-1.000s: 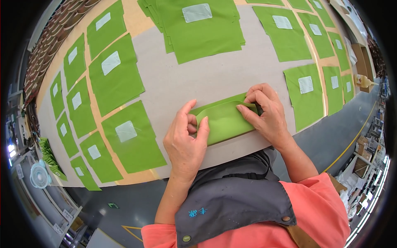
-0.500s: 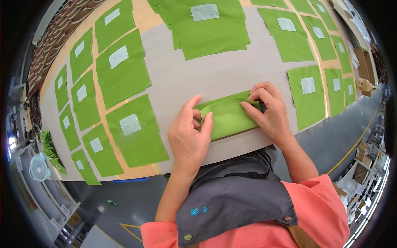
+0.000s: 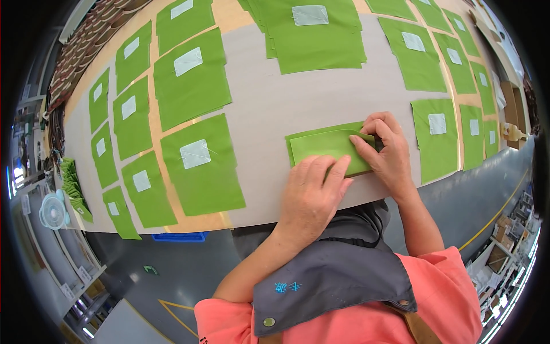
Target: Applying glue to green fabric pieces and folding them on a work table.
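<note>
A folded green fabric piece [image 3: 323, 143] lies on the table close to its near edge. Its upper layer sits slightly askew, so a strip of the layer beneath shows along the far and left sides. My right hand [image 3: 387, 146] pinches the right end of the piece between thumb and fingers, lifting the corner a little. Over the near side of the fabric rests my left hand [image 3: 315, 192], its fingers laid on the top layer and holding nothing; its palm is turned down and hidden.
Green fabric panels with pale patches lie in rows on the left [image 3: 203, 166] and right [image 3: 436, 137]. A larger green stack [image 3: 318, 49] sits at the far middle of the table [image 3: 252, 114]. A small bottle [image 3: 511, 132] stands at the right edge; a light-blue fan [image 3: 53, 211] is at far left.
My left hand has let go of the fabric's left end and moved right, onto its near side. The left end now lies flatter. My right hand keeps its pinch; the whole view has shifted slightly.
</note>
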Available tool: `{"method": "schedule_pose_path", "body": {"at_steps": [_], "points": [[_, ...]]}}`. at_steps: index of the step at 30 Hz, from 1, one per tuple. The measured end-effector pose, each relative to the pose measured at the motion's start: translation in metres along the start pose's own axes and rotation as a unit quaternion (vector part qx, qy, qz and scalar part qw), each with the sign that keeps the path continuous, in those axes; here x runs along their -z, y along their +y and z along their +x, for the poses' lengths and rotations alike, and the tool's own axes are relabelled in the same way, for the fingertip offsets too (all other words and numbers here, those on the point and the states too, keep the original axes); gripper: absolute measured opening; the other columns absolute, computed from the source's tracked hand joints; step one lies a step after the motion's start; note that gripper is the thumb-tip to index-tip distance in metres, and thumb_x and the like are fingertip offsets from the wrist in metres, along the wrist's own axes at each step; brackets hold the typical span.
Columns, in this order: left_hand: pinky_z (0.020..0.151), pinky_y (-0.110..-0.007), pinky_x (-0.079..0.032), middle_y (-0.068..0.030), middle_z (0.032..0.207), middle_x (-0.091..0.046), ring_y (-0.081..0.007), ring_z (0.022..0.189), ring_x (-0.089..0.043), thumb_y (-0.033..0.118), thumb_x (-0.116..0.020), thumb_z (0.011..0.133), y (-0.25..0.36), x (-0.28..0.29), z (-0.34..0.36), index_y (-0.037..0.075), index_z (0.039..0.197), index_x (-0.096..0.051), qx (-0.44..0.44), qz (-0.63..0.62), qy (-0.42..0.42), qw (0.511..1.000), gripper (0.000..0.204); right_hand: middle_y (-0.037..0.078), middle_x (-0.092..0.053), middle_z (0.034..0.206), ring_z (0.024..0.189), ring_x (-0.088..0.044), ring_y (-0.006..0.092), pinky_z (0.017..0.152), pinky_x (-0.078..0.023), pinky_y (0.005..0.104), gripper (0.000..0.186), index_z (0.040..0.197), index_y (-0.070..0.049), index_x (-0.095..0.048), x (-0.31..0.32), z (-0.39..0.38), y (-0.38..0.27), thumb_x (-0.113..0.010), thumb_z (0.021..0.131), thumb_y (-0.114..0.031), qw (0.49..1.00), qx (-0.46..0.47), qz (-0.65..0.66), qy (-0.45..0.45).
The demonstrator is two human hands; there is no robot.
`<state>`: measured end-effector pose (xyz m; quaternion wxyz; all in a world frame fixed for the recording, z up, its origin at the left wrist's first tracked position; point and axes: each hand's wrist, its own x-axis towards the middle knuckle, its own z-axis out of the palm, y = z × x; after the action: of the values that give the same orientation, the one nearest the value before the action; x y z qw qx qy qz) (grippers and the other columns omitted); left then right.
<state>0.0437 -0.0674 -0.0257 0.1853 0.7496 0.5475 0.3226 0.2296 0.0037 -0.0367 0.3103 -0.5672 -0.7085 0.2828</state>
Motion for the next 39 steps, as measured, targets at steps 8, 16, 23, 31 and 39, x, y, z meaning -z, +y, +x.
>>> {"method": "schedule_pose_path", "body": {"at_steps": [8, 16, 23, 31, 39], "points": [[0.097, -0.044, -0.048, -0.0119, 0.121, -0.056, -0.0318, 0.114, -0.055, 0.023, -0.080, 0.087, 0.000, -0.006, 0.005, 0.006, 0.131, -0.065, -0.021, 0.026, -0.034, 0.999, 0.049, 0.009, -0.063, 0.101, 0.091, -0.059, 0.0265, 0.079, -0.048, 0.0372, 0.019, 0.087, -0.002, -0.063, 0.001, 0.000, 0.001, -0.080, 0.082, -0.007, 1.000, 0.003, -0.021, 0.000], [0.100, -0.046, -0.047, -0.0126, 0.124, -0.054, -0.0326, 0.119, -0.052, 0.029, -0.076, 0.091, -0.004, -0.006, 0.004, 0.006, 0.133, -0.064, -0.010, 0.054, -0.048, 0.997, 0.049, 0.010, -0.063, 0.101, 0.091, -0.060, 0.0266, 0.080, -0.048, 0.0376, 0.018, 0.087, -0.003, -0.063, 0.000, 0.000, 0.001, -0.080, 0.082, -0.008, 1.000, -0.007, -0.019, -0.007], [0.110, -0.052, -0.042, -0.0138, 0.128, -0.051, -0.0351, 0.124, -0.048, 0.029, -0.075, 0.092, -0.006, -0.007, 0.003, 0.006, 0.134, -0.063, 0.001, 0.058, -0.062, 0.996, 0.050, 0.010, -0.063, 0.101, 0.091, -0.060, 0.0262, 0.079, -0.048, 0.0375, 0.018, 0.087, -0.003, -0.063, -0.001, 0.000, 0.001, -0.080, 0.082, -0.009, 1.000, -0.012, -0.018, -0.006], [0.112, -0.056, -0.040, -0.0146, 0.132, -0.048, -0.0364, 0.126, -0.047, 0.031, -0.075, 0.091, -0.004, -0.006, 0.005, 0.008, 0.139, -0.060, 0.007, 0.060, -0.084, 0.995, 0.055, 0.012, -0.063, 0.103, 0.096, -0.060, 0.0305, 0.082, -0.049, 0.0383, 0.020, 0.089, -0.002, -0.065, 0.002, 0.000, 0.002, -0.082, 0.080, -0.008, 1.000, 0.003, -0.024, -0.009], [0.113, -0.056, -0.040, -0.0149, 0.134, -0.048, -0.0375, 0.127, -0.046, 0.034, -0.076, 0.090, -0.003, -0.004, 0.004, 0.009, 0.141, -0.059, 0.004, 0.086, -0.105, 0.991, 0.059, 0.013, -0.061, 0.108, 0.104, -0.058, 0.0320, 0.087, -0.050, 0.0402, 0.027, 0.097, -0.002, -0.065, 0.016, -0.004, 0.002, -0.084, 0.079, -0.010, 0.999, 0.002, -0.031, 0.011]]}}
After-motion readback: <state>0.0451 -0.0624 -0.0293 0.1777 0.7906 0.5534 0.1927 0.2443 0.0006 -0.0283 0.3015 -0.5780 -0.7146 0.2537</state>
